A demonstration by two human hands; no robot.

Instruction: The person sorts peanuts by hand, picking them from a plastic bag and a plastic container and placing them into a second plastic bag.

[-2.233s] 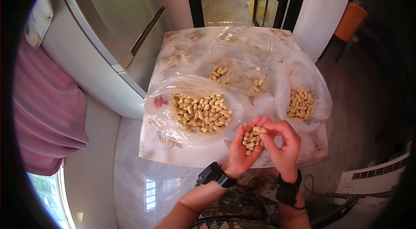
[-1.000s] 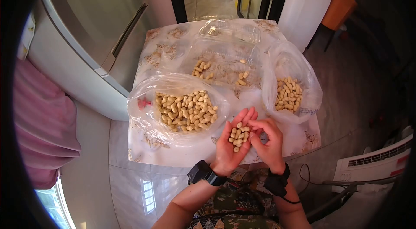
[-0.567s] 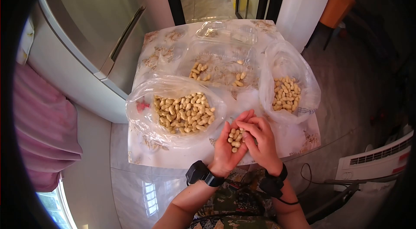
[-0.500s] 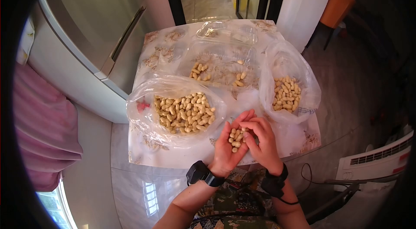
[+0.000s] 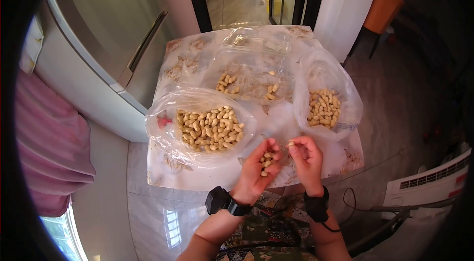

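Note:
My left hand [image 5: 259, 169] is cupped, palm up, over the near table edge with several peanuts [image 5: 265, 161] lying in it. Just to its right, my right hand [image 5: 306, 160] pinches a single peanut [image 5: 291, 144] between thumb and fingertips, a little apart from the left palm. An open plastic bag with a large pile of peanuts [image 5: 210, 128] sits just left of and beyond my left hand. A second plastic bag holding peanuts [image 5: 323, 108] stands beyond my right hand.
A clear plastic tray [image 5: 249, 81] with two small groups of peanuts lies at the middle of the table [image 5: 173, 172], and an empty clear lid [image 5: 256, 40] behind it. A refrigerator [image 5: 103, 39] stands at the left. An orange chair [image 5: 380, 12] is far right, a white heater [image 5: 424, 192] near right.
My right hand has lifted away from the left palm to the right, now pinching one peanut. My left fingers have curled more around the remaining peanuts.

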